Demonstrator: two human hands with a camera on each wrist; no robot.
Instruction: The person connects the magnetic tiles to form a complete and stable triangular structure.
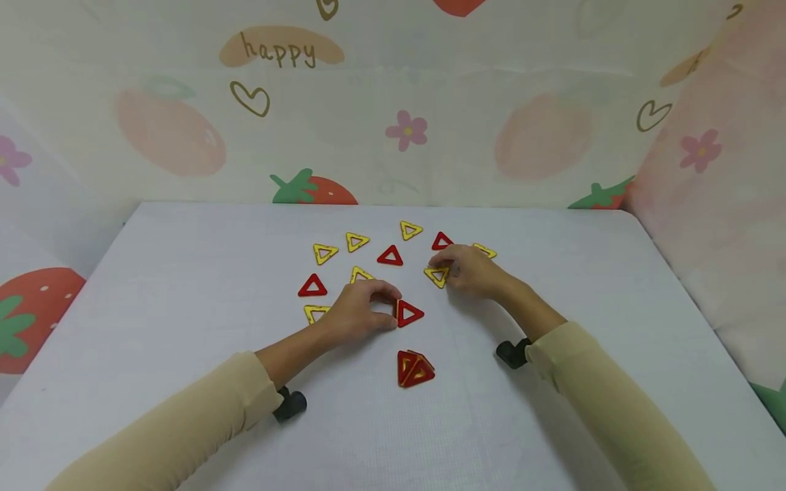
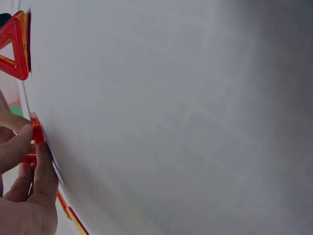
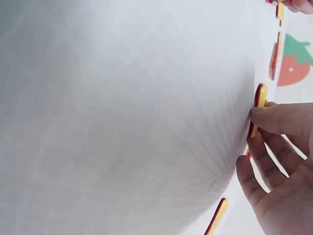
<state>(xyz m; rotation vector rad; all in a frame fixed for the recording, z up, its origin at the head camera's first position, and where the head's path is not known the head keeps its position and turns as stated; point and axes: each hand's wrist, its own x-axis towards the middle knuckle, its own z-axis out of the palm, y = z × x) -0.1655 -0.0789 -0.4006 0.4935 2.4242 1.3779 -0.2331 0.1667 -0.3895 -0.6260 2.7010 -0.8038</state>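
My left hand (image 1: 358,314) holds a red triangular frame (image 1: 418,314) at its left side, where an orange-edged piece stands up between thumb and fingers. In the left wrist view those fingers pinch a red piece (image 2: 38,133) close to the table. Farther right, my right hand (image 1: 474,271) pinches a yellow triangular frame (image 1: 429,273) by its right side. Seen edge-on in the right wrist view, that frame (image 3: 260,93) sits between thumb and fingers. Nearer to me stands a small red pyramid of joined triangles (image 1: 404,372).
Several loose triangles lie across the white table (image 1: 184,273). Among them are a red one (image 1: 313,292) and a yellow one (image 1: 317,252) at the left, plus a red one (image 1: 389,262) behind the hands. A patterned backdrop (image 1: 368,82) rises behind the table.
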